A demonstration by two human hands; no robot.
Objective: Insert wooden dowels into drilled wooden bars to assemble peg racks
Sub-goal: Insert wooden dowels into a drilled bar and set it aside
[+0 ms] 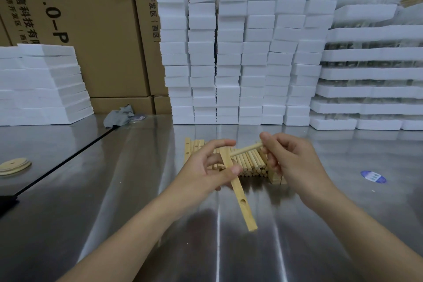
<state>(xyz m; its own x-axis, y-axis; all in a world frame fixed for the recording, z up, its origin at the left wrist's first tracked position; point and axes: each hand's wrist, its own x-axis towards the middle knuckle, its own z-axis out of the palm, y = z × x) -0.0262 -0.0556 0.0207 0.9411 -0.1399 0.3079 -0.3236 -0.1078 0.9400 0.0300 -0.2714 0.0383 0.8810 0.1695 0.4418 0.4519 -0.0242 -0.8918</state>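
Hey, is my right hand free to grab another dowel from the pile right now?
Probably not yet: the right hand pinches a dowel at the bar the left hand holds. The pile lies uncovered just beneath it.

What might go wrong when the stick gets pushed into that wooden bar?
The left hand holds the bar in the air by its upper part only. A push from the dowel in the right hand might twist the bar, and the dowel could miss its hole or jam crookedly. The loose dowel pile lies right under both hands, so a bump may send dowels rolling over the shiny table.
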